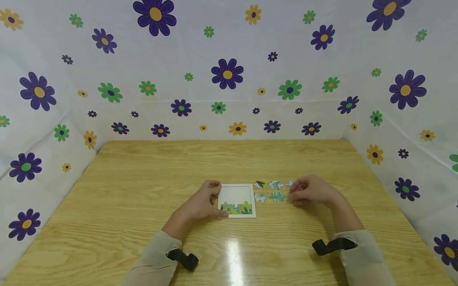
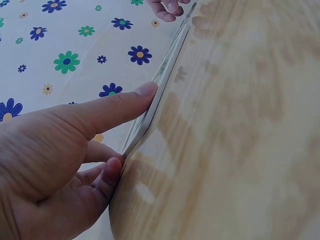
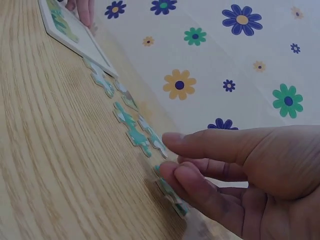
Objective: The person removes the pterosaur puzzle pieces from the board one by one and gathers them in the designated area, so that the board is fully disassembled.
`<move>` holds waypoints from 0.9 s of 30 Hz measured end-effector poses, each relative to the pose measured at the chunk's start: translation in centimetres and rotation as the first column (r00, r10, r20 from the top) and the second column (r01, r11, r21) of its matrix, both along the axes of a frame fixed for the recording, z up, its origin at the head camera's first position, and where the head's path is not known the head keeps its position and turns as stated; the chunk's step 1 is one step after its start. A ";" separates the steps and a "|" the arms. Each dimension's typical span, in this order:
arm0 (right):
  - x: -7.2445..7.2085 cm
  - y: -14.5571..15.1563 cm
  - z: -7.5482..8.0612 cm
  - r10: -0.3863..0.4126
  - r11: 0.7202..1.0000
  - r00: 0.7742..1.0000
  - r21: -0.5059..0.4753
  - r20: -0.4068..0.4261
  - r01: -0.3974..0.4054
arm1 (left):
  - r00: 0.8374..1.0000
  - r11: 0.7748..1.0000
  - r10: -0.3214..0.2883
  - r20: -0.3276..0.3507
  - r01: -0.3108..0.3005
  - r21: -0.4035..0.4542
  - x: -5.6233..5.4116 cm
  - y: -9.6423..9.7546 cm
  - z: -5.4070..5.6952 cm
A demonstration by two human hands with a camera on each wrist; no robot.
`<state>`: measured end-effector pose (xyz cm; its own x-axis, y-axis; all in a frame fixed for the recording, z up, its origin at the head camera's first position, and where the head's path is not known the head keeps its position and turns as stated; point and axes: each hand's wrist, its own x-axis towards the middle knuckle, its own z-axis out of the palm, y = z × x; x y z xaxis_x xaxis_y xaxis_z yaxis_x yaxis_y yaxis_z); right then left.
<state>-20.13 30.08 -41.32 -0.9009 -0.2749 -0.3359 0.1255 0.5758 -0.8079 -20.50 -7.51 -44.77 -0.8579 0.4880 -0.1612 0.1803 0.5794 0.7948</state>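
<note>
tray (image 1: 234, 194), 1, on table (image 1: 143, 171): left hand (image 1: 203, 201) pinching 9 o'clock edge; green strip (image 1: 237, 209), 1, inside at 6 o'clock. loose pieces (image 1: 277, 197), at least 5, tray's 3 o'clock. right hand (image 1: 315, 191): thumb, fingertips parted beside pieces; contact unclear.

two hands (image 1: 202, 200) (image 1: 314, 191), one puzzle tray (image 1: 237, 194), one table (image 1: 107, 190), at least five loose pieces (image 1: 276, 197)

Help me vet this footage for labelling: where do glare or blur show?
Head: a white glare streak low on the table; left wrist: table grain looks soft, with pale, hazy reflections; right wrist: a smeared patch at the bottom edge, near the right hand.
</note>
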 end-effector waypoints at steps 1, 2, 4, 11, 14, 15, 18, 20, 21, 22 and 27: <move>0.0 -0.2 0.0 -0.004 1.000 1.000 -0.011 0.004 0.004 | 1.000 1.000 0.001 0.001 -0.001 0.000 0.0 0.0 0.0; -0.1 -0.4 0.0 -0.007 1.000 1.000 -0.020 0.007 0.007 | 1.000 1.000 0.001 0.000 -0.001 0.000 0.0 0.0 0.1; -0.1 -0.9 0.0 -0.019 0.999 1.000 -0.046 0.016 0.019 | 1.000 1.000 -0.004 -0.007 0.004 -0.004 0.0 0.0 0.1; 0.3 -2.6 -0.6 -0.032 0.991 0.999 -0.127 0.009 0.032 | 0.999 1.000 -0.023 -0.028 0.023 -0.018 0.0 0.1 0.0; 0.3 -3.7 -0.8 -0.005 0.990 1.000 -0.138 0.009 0.007 | 1.000 1.000 -0.017 -0.017 0.017 -0.018 0.1 0.0 0.0; 0.3 -4.0 -0.8 0.001 0.989 1.000 -0.146 0.012 0.001 | 1.000 1.000 -0.016 -0.013 0.016 -0.017 0.1 0.0 0.0; 0.3 -5.0 -0.8 0.014 0.989 1.000 -0.147 0.015 -0.011 | 1.000 1.000 -0.013 -0.007 0.013 -0.015 0.1 0.0 -0.1; 0.2 -5.6 -0.8 0.020 0.990 1.000 -0.138 0.013 -0.018 | 1.000 1.000 -0.017 -0.013 0.017 -0.014 0.1 -0.1 -0.1; 0.2 -5.8 -0.7 0.024 0.991 1.000 -0.133 0.012 -0.022 | 1.000 1.000 -0.019 -0.014 0.019 -0.014 0.1 -0.1 -0.1; 0.1 -6.1 -0.7 0.028 0.992 1.000 -0.127 0.011 -0.027 | 1.000 1.000 -0.020 -0.016 0.020 -0.015 0.1 -0.1 -0.1; 0.0 -7.2 -0.7 0.053 0.991 0.999 -0.122 0.009 -0.052 | 0.999 0.999 -0.028 -0.025 0.028 -0.020 0.1 -0.3 -0.1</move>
